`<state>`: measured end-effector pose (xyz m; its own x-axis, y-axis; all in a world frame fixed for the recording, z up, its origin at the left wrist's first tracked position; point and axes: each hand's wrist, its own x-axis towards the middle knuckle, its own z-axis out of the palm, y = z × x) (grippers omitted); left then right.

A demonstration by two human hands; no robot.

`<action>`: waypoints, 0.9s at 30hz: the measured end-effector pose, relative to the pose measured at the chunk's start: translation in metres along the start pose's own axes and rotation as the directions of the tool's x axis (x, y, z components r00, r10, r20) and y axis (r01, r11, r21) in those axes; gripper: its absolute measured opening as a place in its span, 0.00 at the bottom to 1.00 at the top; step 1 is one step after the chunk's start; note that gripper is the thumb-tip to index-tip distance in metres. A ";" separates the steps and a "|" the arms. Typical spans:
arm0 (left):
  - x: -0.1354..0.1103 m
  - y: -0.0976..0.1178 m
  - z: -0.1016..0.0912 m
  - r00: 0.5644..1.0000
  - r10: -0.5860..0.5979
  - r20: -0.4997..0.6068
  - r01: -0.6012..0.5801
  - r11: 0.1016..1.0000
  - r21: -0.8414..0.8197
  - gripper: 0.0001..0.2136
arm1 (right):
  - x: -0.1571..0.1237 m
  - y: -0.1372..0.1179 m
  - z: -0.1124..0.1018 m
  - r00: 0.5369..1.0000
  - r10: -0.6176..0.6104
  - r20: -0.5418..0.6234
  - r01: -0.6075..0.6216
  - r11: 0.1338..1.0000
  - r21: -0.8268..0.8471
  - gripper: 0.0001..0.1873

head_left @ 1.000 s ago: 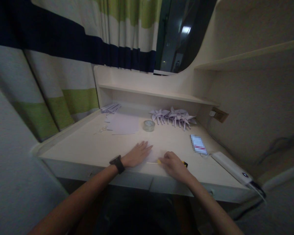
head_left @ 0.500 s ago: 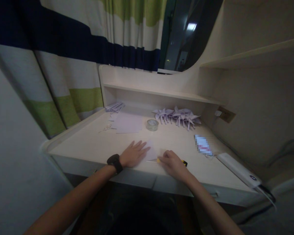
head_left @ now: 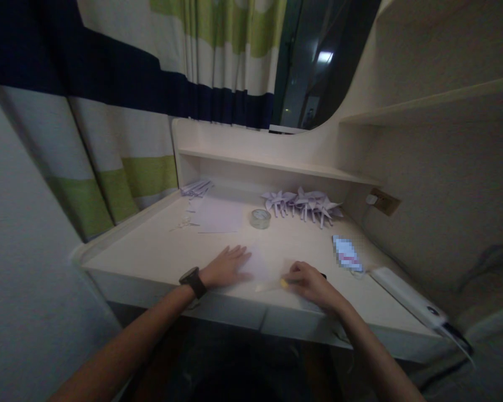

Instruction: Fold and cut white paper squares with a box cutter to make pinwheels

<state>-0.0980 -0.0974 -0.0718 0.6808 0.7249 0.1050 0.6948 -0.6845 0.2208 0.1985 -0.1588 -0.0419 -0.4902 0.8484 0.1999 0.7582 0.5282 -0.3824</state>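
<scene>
My left hand (head_left: 227, 267), with a dark watch on the wrist, lies flat with fingers spread on a pale paper sheet (head_left: 263, 262) near the desk's front edge. My right hand (head_left: 311, 282) is closed around a yellow utility knife (head_left: 280, 284), whose blade points left across the lower part of the sheet. The knife is blurred by motion.
On the cream desk (head_left: 151, 240) stand a tape roll (head_left: 260, 218), a stack of paper sheets (head_left: 218, 216), small scissors (head_left: 185, 223), folded paper pinwheels (head_left: 305, 204) at the back, a phone (head_left: 346, 254) and a white power bank (head_left: 408, 297) at the right. Striped curtains hang at the left.
My right hand with the knife has drawn a little toward the desk's front edge. My left hand stays flat on the sheet. The camera has shifted slightly.
</scene>
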 end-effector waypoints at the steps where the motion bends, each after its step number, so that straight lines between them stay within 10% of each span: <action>1: 0.000 0.000 -0.001 1.000 -0.003 -0.004 0.003 1.000 -0.003 0.35 | 0.000 0.006 -0.005 0.999 0.033 0.012 -0.033 0.999 0.000 0.10; 7: 0.000 0.007 -0.003 0.991 0.012 -0.132 -0.006 0.999 0.051 0.21 | 0.006 0.028 -0.017 0.970 0.244 -0.014 -0.239 0.937 -0.256 0.13; 13: -0.004 0.022 -0.005 0.980 0.074 -0.184 -0.060 0.995 0.076 0.22 | 0.045 0.041 -0.001 0.811 0.535 -0.237 -0.584 0.717 -0.380 0.24; 27: 0.002 0.031 -0.002 0.981 0.160 -0.112 -0.144 0.980 0.138 0.16 | 0.084 0.071 -0.010 0.714 0.615 -0.335 -0.700 0.621 -0.353 0.25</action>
<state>-0.0752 -0.1168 -0.0628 0.7531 0.6099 0.2466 0.6146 -0.7860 0.0672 0.2153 -0.0499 -0.0429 0.2602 0.9425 0.2097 0.9656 -0.2535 -0.0585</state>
